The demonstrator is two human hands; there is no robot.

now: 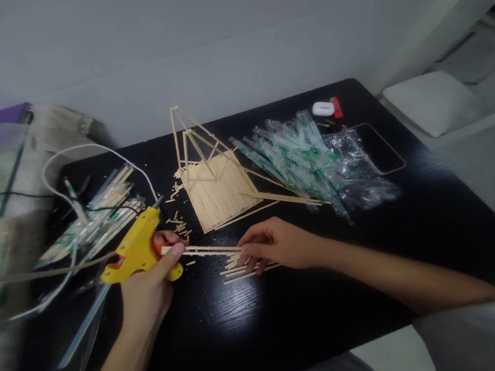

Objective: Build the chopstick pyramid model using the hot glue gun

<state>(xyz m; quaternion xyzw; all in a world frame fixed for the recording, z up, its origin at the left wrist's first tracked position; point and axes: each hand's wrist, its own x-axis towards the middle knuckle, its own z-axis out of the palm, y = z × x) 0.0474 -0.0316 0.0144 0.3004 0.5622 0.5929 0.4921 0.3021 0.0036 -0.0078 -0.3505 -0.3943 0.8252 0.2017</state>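
Observation:
My left hand (154, 277) is closed around a yellow hot glue gun (137, 241), its nozzle pointing up and away. The thumb of that hand also pins the near ends of a few thin wooden sticks (210, 249). At their other end, the fingers of my right hand (267, 244) are closed on the same sticks. Under the right hand several loose sticks (238, 276) lie on the black table (310, 313). Beyond both hands sits a stick structure (217, 194), a flat panel of sticks side by side with a frame of slanted sticks standing on it.
Green-printed plastic wrappers (288, 153) lie right of the structure, near a phone (378, 148) and a white case (323, 108). Packaged sticks (106, 212), cables and clear glue sticks (84, 327) crowd the left. Small stick offcuts (177, 223) are scattered beside the panel.

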